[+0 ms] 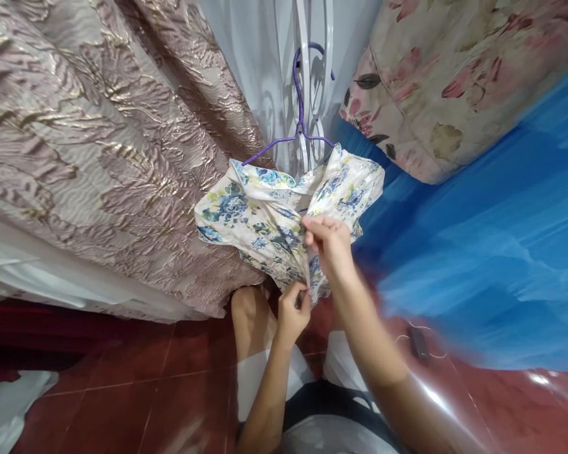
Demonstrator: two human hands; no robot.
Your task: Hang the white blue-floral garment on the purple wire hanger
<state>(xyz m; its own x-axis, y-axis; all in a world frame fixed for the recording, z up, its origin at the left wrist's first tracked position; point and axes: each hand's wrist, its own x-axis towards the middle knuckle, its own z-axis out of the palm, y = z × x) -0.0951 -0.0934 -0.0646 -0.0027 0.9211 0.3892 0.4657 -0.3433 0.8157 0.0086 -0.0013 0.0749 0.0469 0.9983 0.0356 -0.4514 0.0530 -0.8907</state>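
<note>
A white sleeveless blouse (265, 221) with blue and yellow flowers hangs on a purple hanger (301, 120) in front of me. Its front opening runs down the middle, with the collar spread at the top. My right hand (334, 243) pinches the front edge of the blouse just below the neckline. Lower on the same edge, my left hand (293, 313) is closed on the fabric near the hem, thumb and forefinger together. The exact bit of cloth between the fingertips is hidden.
White metal scrollwork (329, 63) stands behind the hanger. Pink brocade fabric (123, 157) hangs at left; floral cloth (454, 82) and blue fabric (478, 252) hang at right. A small black device (419, 342) with a white cord lies on the red tiled floor (118, 397).
</note>
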